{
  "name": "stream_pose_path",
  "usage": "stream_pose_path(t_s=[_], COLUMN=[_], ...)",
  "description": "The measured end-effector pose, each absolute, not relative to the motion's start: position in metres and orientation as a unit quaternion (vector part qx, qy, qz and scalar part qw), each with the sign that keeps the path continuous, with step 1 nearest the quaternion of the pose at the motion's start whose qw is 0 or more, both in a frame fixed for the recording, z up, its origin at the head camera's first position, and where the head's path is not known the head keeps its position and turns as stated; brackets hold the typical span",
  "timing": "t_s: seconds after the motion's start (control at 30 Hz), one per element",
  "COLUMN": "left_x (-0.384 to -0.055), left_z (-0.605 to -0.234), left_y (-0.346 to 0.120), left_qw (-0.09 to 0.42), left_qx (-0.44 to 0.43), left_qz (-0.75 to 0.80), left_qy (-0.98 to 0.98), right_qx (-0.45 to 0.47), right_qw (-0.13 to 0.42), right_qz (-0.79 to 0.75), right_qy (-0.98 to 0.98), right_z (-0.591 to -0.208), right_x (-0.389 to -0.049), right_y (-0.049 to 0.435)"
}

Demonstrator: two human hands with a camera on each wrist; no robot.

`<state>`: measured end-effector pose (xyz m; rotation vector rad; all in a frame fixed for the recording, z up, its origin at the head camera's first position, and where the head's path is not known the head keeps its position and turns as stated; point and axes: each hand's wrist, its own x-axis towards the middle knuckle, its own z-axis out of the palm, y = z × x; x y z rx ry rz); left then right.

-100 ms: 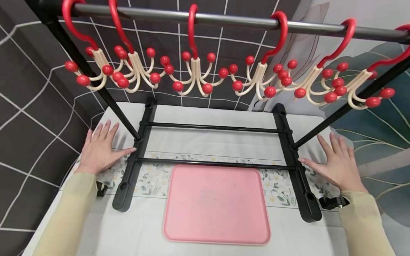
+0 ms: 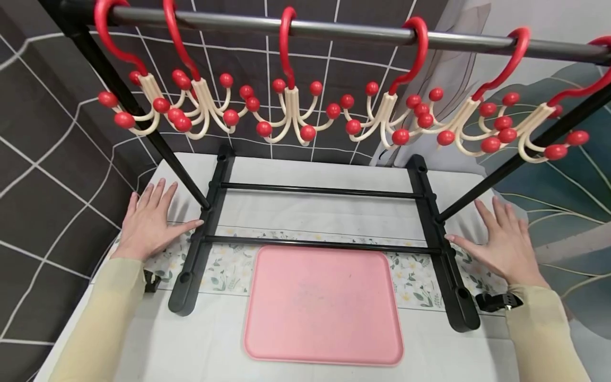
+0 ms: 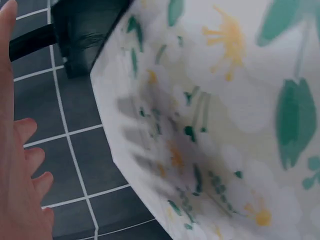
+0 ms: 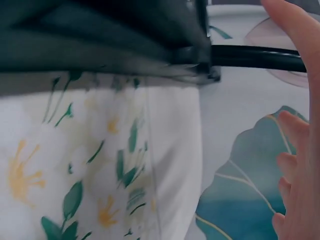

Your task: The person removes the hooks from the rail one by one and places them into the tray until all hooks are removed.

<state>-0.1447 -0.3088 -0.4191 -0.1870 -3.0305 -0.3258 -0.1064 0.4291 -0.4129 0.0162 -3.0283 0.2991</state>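
My left hand [image 2: 148, 225] is spread with straight fingers at the table's left side, its thumb tip right at the rack's left foot [image 2: 191, 281]. On the other side my right hand [image 2: 506, 244] is spread likewise, thumb tip close to the right foot [image 2: 460, 302]. Neither hand holds anything. Each wrist view shows its fingers at the frame edge, the left fingers [image 3: 37, 160] and the right fingers [image 4: 292, 170]. Between the feet lies a pink tray [image 2: 324, 307], its far edge by the rack's front crossbar [image 2: 315, 243].
Several red hooks [image 2: 285, 48] with cream prongs and red ball tips hang from the rack's top bar [image 2: 353, 33]. Black slanted posts [image 2: 176, 164] rise on both sides. A white tablecloth [image 2: 315, 212] with a floral band covers the table. Dark grid-patterned fabric [image 2: 47, 185] borders the left.
Both hands stay where they were. A few hanging hooks have shifted very slightly on the bar; the tray has not moved.
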Motion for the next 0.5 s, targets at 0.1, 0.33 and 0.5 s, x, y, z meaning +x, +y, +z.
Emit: stream_pose_path(t_s=[0.1, 0.33, 0.5], left_x=[-0.145, -0.147, -0.149], left_z=[-0.414, -0.385, -0.362], left_y=[-0.306, -0.294, -0.284], left_qw=[0.059, 0.114, 0.145], left_qx=[-0.067, -0.06, -0.011], left_qz=[-0.112, -0.22, -0.385], left_qy=[-0.99, -0.967, -0.911], right_qx=[0.007, -0.031, -0.106], right_qw=[0.063, 0.173, 0.304], right_qz=[0.118, 0.222, 0.283], right_qy=[-0.991, -0.959, -0.903], right_z=[-0.404, -0.362, -0.324], right_x=[-0.106, -0.099, -0.094], right_y=[0.426, 0.414, 0.4])
